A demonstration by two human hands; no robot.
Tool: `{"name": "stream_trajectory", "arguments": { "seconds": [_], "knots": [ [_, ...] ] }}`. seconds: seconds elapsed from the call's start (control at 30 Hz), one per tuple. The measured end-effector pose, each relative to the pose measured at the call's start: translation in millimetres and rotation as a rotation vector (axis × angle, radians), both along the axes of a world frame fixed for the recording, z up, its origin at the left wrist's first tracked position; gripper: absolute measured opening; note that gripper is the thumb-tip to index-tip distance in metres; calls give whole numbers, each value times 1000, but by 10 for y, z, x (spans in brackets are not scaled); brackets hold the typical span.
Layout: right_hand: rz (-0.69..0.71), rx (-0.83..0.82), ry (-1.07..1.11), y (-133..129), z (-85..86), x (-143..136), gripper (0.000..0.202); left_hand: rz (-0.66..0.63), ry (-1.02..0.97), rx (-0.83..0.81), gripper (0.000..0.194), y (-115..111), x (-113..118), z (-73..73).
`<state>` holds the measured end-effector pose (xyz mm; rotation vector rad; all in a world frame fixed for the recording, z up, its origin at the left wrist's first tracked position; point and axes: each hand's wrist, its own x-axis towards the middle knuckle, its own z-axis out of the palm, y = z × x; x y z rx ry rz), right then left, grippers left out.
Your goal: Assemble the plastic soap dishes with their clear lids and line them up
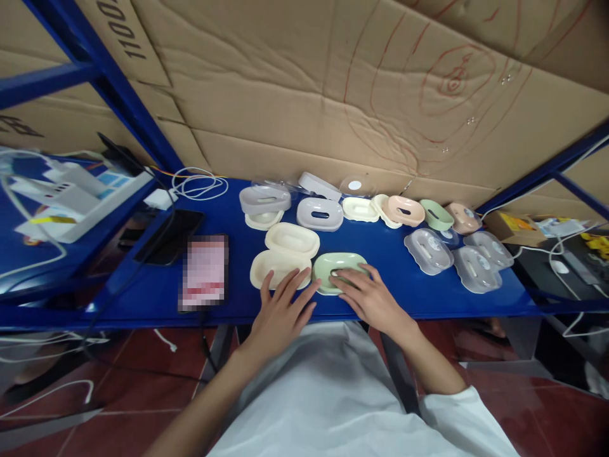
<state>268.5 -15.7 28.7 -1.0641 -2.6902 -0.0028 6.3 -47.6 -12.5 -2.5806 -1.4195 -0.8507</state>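
My left hand (284, 306) has its fingers spread over the near edge of a cream soap dish (261, 265), its fingertips reaching onto the dish. Beside it, a green soap dish (343, 260) with a slot in its middle lies under my right hand (371, 298). The right fingers are stretched out across the green dish and seem to rest on it; they hide part of the slot. Just behind the two dishes sits another cream dish (292, 240), overlapping the near cream one.
Along the back are a grey dish (320, 214), a peach dish (404, 210) and a green dish (436, 214). Clear-lidded dishes (429, 250) stand at right. A phone with a blurred screen (204, 273), a coiled white cable (200, 184) and a power strip (90, 209) are at left.
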Motion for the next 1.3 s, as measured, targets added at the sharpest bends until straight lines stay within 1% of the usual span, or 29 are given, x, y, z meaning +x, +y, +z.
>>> {"name": "stream_trajectory", "arguments": {
  "seconds": [0.07,0.13,0.2,0.23,0.27,0.3,0.33,0.4,0.43,0.5,0.57,0.6,0.67,0.73,0.87,0.93,0.97,1.03,1.1,1.13,1.2,1.27,1.3],
  "knots": [
    [55,-37,19,-35,7,0,41,-15,15,15,35,6,7,-5],
    [131,-103,64,-1,20,33,42,-25,6,24,28,11,18,-12],
    [187,-169,150,182,55,117,42,-22,-18,31,24,15,28,-16],
    [176,-169,198,345,84,173,42,-19,-20,30,24,17,33,-17],
    [130,-140,240,554,119,232,42,-16,-21,31,24,18,37,-16],
    [38,-72,268,799,157,290,44,-13,-20,34,24,19,40,-14],
    [-85,13,267,1068,196,339,48,-10,-18,34,23,20,42,-12],
    [-317,129,177,1609,263,398,59,-4,-17,34,23,20,45,-9],
    [-394,151,100,1849,286,403,65,-2,-19,34,23,20,45,-10],
    [-484,177,-29,2215,306,376,72,2,-25,39,23,18,45,-14],
    [-534,206,-86,2409,298,333,65,3,-29,45,25,15,42,-22],
    [-550,222,-92,2447,286,319,57,3,-29,46,26,13,40,-25],
    [-541,234,-101,2427,252,325,41,-2,-26,42,26,11,35,-28],
    [-464,188,-105,2305,200,370,33,-8,-24,36,25,9,28,-27],
    [-296,38,-54,1878,38,500,34,-11,-25,31,26,12,24,-23],
    [-236,37,-28,1687,-57,560,39,-12,-20,35,27,14,29,-22],
    [-227,56,-15,1628,-101,588,46,-11,-18,39,26,15,32,-22],
    [-275,89,14,1599,-171,640,64,-2,-20,47,25,17,40,-20],
    [-360,64,23,1665,-207,683,76,5,-21,46,24,18,43,-19],
    [-386,32,24,1708,-208,699,77,4,-22,42,24,19,41,-18],
    [-397,-9,38,1753,-171,720,72,-5,-24,34,25,21,35,-17],
    [-385,20,91,1672,-88,723,65,-15,-31,35,26,23,24,-15],
    [-374,50,135,1573,-37,717,63,-20,-38,37,26,23,18,-14]
  ]
}}
